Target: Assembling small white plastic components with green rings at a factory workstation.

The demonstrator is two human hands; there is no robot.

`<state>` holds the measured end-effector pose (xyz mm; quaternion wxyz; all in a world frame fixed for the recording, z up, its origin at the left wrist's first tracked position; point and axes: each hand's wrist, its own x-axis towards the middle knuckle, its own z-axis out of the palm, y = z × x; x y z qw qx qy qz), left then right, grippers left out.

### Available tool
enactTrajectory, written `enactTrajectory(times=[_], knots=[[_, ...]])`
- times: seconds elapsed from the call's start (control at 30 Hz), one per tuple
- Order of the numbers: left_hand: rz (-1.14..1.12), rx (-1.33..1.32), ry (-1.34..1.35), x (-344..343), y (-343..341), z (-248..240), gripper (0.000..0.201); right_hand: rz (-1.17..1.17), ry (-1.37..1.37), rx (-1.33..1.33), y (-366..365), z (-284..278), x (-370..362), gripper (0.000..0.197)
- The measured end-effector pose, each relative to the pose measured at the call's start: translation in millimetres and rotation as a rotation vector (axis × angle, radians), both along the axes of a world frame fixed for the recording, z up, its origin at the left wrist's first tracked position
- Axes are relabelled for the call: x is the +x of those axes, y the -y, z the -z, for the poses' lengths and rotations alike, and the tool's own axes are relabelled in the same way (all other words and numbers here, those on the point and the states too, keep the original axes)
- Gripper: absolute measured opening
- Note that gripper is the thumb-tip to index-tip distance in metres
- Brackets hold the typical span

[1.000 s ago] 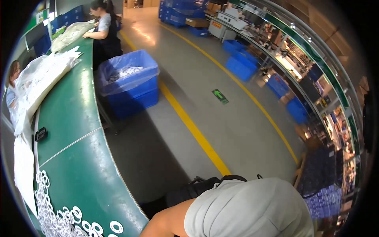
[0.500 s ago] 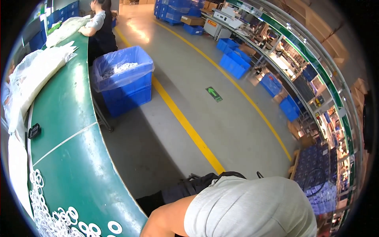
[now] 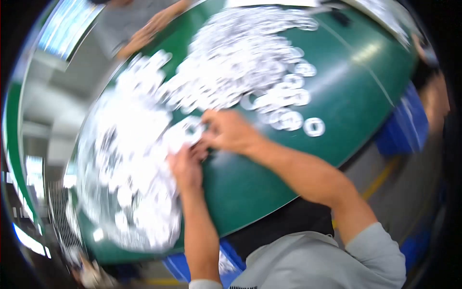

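Note:
Motion blurs the view. Over the green table, my right hand (image 3: 230, 131) curls its fingers at the edge of a white flat ring (image 3: 193, 128), its fingertips closed on it. Just below and left, my left hand (image 3: 186, 167) is closed at the lower side of the same white piece; whether more rings sit in its fingers is too smeared to tell. Beyond my hands spreads a large heap of white rings (image 3: 236, 58). To the left of my left forearm lies a clear plastic bag (image 3: 139, 192) full of white rings.
Several loose rings, one a single ring (image 3: 314, 127), lie right of the heap on the green table (image 3: 346, 91). Across the table is another person's hand (image 3: 144, 36). A blue crate (image 3: 403, 120) stands past the right edge; another blue bin (image 3: 231, 260) is below the near edge.
My view has swung left from the aisle and floor to the green table. Both my hands, out of sight before, now show at the rings.

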<state>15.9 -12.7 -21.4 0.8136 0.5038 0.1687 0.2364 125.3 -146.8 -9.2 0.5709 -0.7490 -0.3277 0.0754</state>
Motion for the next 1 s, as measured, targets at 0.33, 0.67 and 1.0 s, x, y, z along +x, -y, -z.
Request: enactTrajectory(times=[0.33,0.67,1.0], knots=[[-0.058,0.09,-0.035,-22.0,-2.6,-23.8,0.024,-0.037,0.508,-0.124,-8.1,-19.7,-30.9,0.021],[-0.036,0.185,-0.065,-13.6,1.2,-25.1,0.023,-0.116,0.144,-0.054,-7.1,-18.5,-21.8,0.024],[-0.082,0.217,-0.103,-7.4,5.0,-17.8,0.021,-0.216,0.032,-0.047,-3.3,-13.0,-10.2,0.016]])
